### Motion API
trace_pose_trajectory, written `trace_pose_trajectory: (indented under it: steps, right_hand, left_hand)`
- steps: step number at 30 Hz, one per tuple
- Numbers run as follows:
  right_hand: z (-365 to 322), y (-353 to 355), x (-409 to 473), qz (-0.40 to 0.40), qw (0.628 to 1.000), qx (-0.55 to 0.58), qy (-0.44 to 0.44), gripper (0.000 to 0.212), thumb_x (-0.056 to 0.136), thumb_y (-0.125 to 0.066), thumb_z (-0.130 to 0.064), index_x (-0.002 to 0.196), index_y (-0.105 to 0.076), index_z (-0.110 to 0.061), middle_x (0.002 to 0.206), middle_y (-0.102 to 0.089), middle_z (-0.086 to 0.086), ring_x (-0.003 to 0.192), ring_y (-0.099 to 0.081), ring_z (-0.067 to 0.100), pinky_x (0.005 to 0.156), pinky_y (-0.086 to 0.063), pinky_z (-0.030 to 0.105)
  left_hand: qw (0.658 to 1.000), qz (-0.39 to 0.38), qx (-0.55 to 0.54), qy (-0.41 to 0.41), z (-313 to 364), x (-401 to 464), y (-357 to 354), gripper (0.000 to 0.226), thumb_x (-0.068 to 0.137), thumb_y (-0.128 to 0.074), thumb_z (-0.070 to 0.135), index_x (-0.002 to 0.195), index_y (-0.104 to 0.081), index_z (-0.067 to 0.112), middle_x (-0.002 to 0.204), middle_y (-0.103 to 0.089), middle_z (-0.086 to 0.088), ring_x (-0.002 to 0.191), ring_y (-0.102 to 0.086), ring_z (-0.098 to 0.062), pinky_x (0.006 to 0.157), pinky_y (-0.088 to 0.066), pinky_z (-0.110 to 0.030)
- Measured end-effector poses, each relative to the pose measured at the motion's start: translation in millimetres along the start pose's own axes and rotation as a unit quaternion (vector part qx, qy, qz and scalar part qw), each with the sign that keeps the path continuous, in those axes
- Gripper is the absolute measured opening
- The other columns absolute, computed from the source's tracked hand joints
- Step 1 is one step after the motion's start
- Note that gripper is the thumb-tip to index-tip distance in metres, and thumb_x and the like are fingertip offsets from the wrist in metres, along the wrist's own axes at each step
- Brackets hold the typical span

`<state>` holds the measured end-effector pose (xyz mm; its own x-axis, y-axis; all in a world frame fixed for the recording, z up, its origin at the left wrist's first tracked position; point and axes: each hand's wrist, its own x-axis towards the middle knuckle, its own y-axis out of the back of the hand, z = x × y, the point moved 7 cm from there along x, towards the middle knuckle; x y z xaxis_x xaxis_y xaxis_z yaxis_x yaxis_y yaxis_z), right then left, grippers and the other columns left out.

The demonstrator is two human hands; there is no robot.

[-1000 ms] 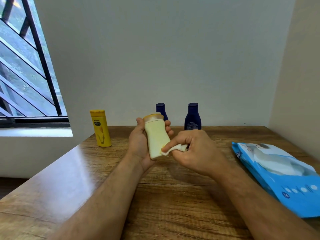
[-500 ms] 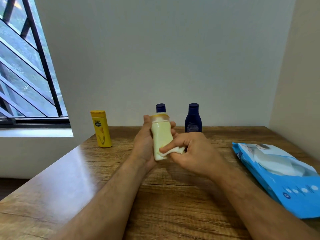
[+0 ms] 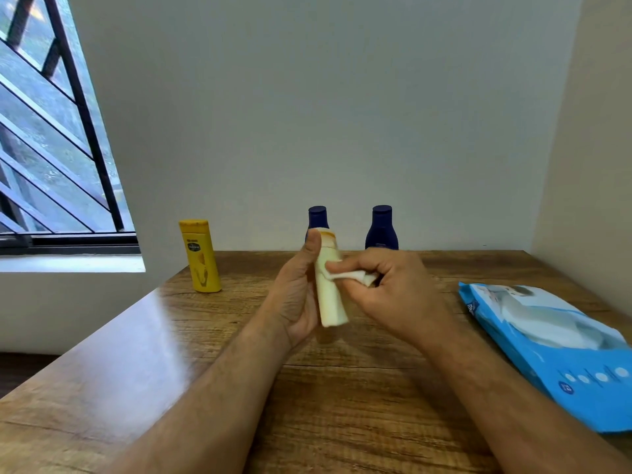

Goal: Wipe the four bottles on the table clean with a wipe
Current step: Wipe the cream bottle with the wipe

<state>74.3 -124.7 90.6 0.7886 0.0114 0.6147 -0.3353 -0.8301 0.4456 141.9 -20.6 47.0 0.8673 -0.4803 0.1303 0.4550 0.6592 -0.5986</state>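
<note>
head view: a person stood at a wooden bench [image 3: 342,388], both forearms reaching in from the near edge.
left hand [image 3: 297,295]: its grip was closed around a cream bottle [image 3: 330,295], thumb up by the orange cap, holding it off the bench and nearly upright, probably to free every side for cleaning.
right hand [image 3: 386,285]: its grip was pinched shut on a folded white wipe [image 3: 349,276], forefinger pressing it against the upper body of the cream bottle.
waiting bottles: a yellow bottle [image 3: 200,256] stood upright at the far left, well apart from the hands; two dark blue bottles [image 3: 381,229] stood upright by the wall, one partly hidden behind the cream one.
wipe pack [image 3: 554,340]: a blue packet lay flat at the right, near the wiping hand, handy for a fresh sheet.
change over the last second: the cream bottle had been turned from showing its broad face to showing its narrow edge, and the wipe had climbed from the base towards the cap.
stage, as i judged it: mid-wipe on this bottle; nothing showed whether the other three were done.
</note>
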Motion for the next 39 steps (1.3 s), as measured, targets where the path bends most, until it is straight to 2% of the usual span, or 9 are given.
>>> trace_pose_trajectory:
  steps: [5,9,15,18,22,27,31,34,39]
  right_hand:
    - [0,-15,-3,-0.097,0.995,-0.009,-0.008,0.023,0.082,-0.074,-0.014,0.092,-0.079,-0.034,0.092,-0.074,-0.018,0.094,-0.068,0.005,0.074,-0.058,0.02]
    - [0,-5,-2,-0.032,0.999,-0.038,0.001,0.02,0.084,-0.072,-0.016,0.091,-0.078,-0.033,0.08,-0.07,-0.021,0.074,-0.063,-0.004,0.058,-0.047,0.01]
    - [-1,5,0,0.023,0.999,-0.042,0.016,0.02,0.087,-0.072,-0.018,0.1,-0.077,-0.032,0.095,-0.07,-0.021,0.081,-0.063,-0.004,0.067,-0.049,0.009]
    - [-2,-3,-1,-0.037,0.999,-0.017,0.012,0.021,0.084,-0.073,-0.012,0.095,-0.079,-0.029,0.083,-0.072,-0.02,0.072,-0.064,-0.002,0.058,-0.047,0.01]
    - [2,-8,-2,-0.09,0.996,-0.005,0.007,0.02,0.081,-0.074,-0.012,0.09,-0.079,-0.029,0.095,-0.075,-0.016,0.094,-0.068,0.001,0.078,-0.058,0.022]
    - [0,3,0,-0.006,0.999,-0.048,0.01,0.016,0.086,-0.071,-0.02,0.096,-0.078,-0.031,0.082,-0.071,-0.02,0.074,-0.064,-0.004,0.06,-0.048,0.01]
    - [1,15,2,0.065,0.997,-0.033,0.008,0.016,0.089,-0.069,-0.024,0.102,-0.075,-0.033,0.089,-0.07,-0.019,0.08,-0.066,-0.001,0.069,-0.055,0.018]
    - [6,7,2,0.016,1.0,-0.019,-0.016,0.017,0.087,-0.072,-0.024,0.101,-0.075,-0.033,0.099,-0.071,-0.022,0.088,-0.066,-0.003,0.075,-0.054,0.017]
    - [13,-13,0,-0.103,0.989,-0.096,-0.034,0.014,0.085,-0.072,-0.027,0.093,-0.076,-0.037,0.087,-0.069,-0.022,0.077,-0.061,-0.009,0.058,-0.044,0.009]
  left_hand:
    - [0.997,0.076,-0.008,-0.033,12,6,15,0.077,0.066,-0.073,0.054,0.12,-0.058,0.002,0.086,-0.061,-0.009,0.07,-0.066,-0.02,0.075,-0.06,-0.041]
    - [0.997,-0.002,0.08,-0.025,5,6,3,0.057,0.074,-0.078,0.042,0.109,-0.059,0.0,0.091,-0.066,-0.013,0.083,-0.069,-0.025,0.078,-0.058,-0.039]
    - [0.995,-0.006,0.099,-0.016,2,4,0,0.058,0.077,-0.073,0.044,0.114,-0.062,0.001,0.107,-0.069,-0.018,0.1,-0.069,-0.03,0.095,-0.056,-0.044]
    - [0.998,0.021,0.057,-0.027,7,6,6,0.063,0.069,-0.08,0.049,0.111,-0.066,0.005,0.092,-0.064,-0.011,0.086,-0.068,-0.026,0.08,-0.061,-0.042]
    - [0.992,0.086,0.068,-0.065,18,5,14,0.061,0.066,-0.073,0.054,0.109,-0.064,0.011,0.071,-0.057,-0.002,0.053,-0.06,-0.012,0.052,-0.054,-0.029]
    - [0.994,0.033,0.077,-0.075,15,4,5,0.053,0.074,-0.073,0.045,0.112,-0.059,0.01,0.081,-0.066,-0.006,0.07,-0.068,-0.017,0.066,-0.059,-0.036]
    - [0.996,-0.02,0.077,-0.046,4,2,-7,0.049,0.085,-0.068,0.037,0.12,-0.058,0.004,0.101,-0.073,-0.016,0.094,-0.072,-0.029,0.077,-0.06,-0.041]
    - [0.995,0.025,0.079,-0.062,10,4,2,0.055,0.079,-0.075,0.039,0.117,-0.059,0.004,0.1,-0.071,-0.017,0.092,-0.07,-0.032,0.086,-0.058,-0.052]
    - [0.979,0.147,0.093,-0.109,26,2,27,0.051,0.067,-0.082,0.034,0.111,-0.066,0.014,0.092,-0.075,-0.011,0.076,-0.071,-0.022,0.07,-0.061,-0.043]
